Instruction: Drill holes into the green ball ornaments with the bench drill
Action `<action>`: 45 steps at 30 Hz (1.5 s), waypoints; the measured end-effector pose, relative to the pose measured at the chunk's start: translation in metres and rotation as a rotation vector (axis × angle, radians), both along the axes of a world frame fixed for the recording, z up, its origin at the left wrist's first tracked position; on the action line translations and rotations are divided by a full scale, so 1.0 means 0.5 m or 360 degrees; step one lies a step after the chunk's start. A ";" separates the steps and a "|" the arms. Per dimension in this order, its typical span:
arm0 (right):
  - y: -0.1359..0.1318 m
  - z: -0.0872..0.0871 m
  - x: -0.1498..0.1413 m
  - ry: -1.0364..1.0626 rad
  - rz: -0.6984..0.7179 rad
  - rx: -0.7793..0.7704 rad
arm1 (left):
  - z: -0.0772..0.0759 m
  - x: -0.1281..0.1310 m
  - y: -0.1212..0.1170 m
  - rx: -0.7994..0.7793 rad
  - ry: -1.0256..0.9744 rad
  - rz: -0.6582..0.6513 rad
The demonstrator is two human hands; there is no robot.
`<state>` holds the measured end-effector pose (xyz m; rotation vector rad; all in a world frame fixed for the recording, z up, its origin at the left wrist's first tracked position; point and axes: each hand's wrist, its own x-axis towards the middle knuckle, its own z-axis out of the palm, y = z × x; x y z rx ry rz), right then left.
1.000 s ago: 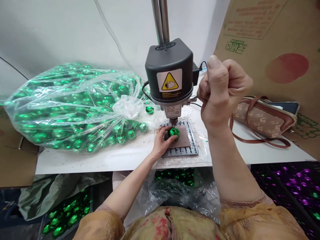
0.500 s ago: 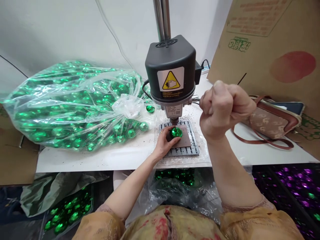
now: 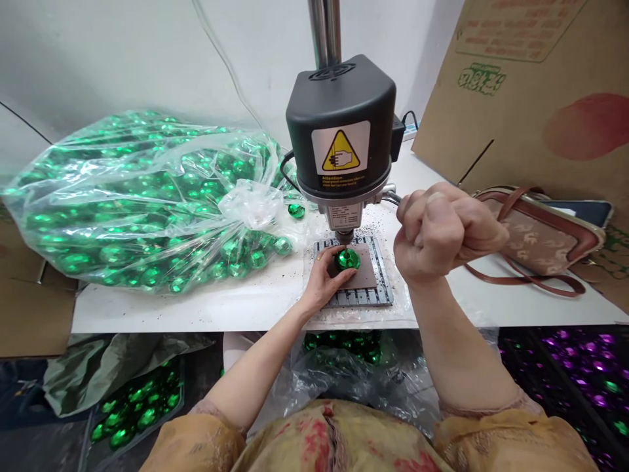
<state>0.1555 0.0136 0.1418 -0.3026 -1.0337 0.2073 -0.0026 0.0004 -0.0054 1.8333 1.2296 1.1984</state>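
A shiny green faceted ball (image 3: 349, 259) rests on a brown board (image 3: 366, 275) over the slotted metal base (image 3: 383, 282) of a black bench drill press (image 3: 339, 131). My left hand (image 3: 324, 278) is closed round the ball's left side, thumb in front and fingers behind. Directly above, the drill chuck (image 3: 344, 237) is down, with its bit at the top of the ball. My right hand (image 3: 442, 229) is wrapped in a fist round the press's feed lever (image 3: 392, 195), right of the motor head; most of the lever is hidden by the fingers.
A clear plastic bag (image 3: 147, 196) full of green balls lies on the left of the white table (image 3: 196, 314). One loose green ball (image 3: 296, 210) sits behind. At right are a handbag (image 3: 540, 229) and a cardboard box (image 3: 521, 85). Trays (image 3: 137, 406) of balls stand below.
My right fist has come down slightly on the lever, and the drill chuck sits a little lower toward the ball. My left hand keeps its hold; the whole view has shifted slightly.
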 end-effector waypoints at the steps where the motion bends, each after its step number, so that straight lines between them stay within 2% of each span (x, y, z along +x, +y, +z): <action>1: 0.000 -0.002 0.000 -0.0001 -0.0015 0.0008 | 0.000 0.000 0.000 0.0001 0.0003 0.0003; 7: -0.002 -0.010 0.002 -0.0056 -0.0083 0.0242 | -0.001 0.000 0.000 0.0010 0.0004 -0.0009; 13: 0.000 -0.015 0.005 -0.0124 -0.0187 0.0285 | -0.005 -0.002 0.000 -0.0037 0.0005 0.0013; 17: 0.005 -0.025 0.009 -0.0184 -0.0298 0.0219 | -0.004 -0.002 0.000 -0.0041 -0.0018 0.0007; 22: 0.005 -0.051 0.010 -0.0200 -0.0174 0.0365 | -0.001 0.000 -0.002 -0.0037 -0.0026 0.0012; 24: 0.000 -0.051 0.008 -0.0191 -0.0133 0.0376 | 0.000 0.002 -0.002 -0.0029 -0.0029 0.0013; 27: -0.004 -0.016 0.003 -0.0073 -0.0121 0.0166 | 0.003 0.004 0.000 -0.0035 -0.0021 0.0023; 29: -0.002 0.028 0.002 0.0014 -0.0115 0.0028 | 0.008 0.007 -0.003 -0.0053 -0.0013 0.0082; 31: 0.006 0.073 0.003 -0.0011 0.0023 -0.0235 | 0.013 0.011 -0.015 -0.0017 0.0001 0.0227; 33: 0.016 0.107 0.006 -0.0036 0.0105 -0.0343 | 0.015 0.018 -0.045 0.0185 0.0037 0.0397; 34: 0.020 0.116 0.007 -0.0062 0.0108 -0.0381 | 0.014 0.023 -0.067 0.0350 0.0068 0.0417; 36: 0.025 0.124 0.009 -0.0081 0.0098 -0.0404 | 0.004 0.038 -0.122 0.0738 0.0195 0.0250; 38: 0.026 0.121 0.008 -0.0060 0.0121 -0.0397 | -0.013 0.056 -0.179 0.1061 0.0463 -0.0073; 39: 0.025 0.119 0.008 -0.0041 0.0142 -0.0389 | -0.023 0.064 -0.202 0.1162 0.0617 -0.0206; 41: 0.023 0.116 0.006 -0.0007 0.0165 -0.0367 | -0.037 0.073 -0.226 0.1251 0.0809 -0.0341; 43: 0.022 0.115 0.005 0.0004 0.0172 -0.0346 | -0.036 0.064 -0.206 0.1209 0.0764 -0.0337; 45: 0.022 0.116 0.005 -0.0001 0.0172 -0.0323 | -0.014 0.033 -0.140 0.1065 0.0639 -0.0186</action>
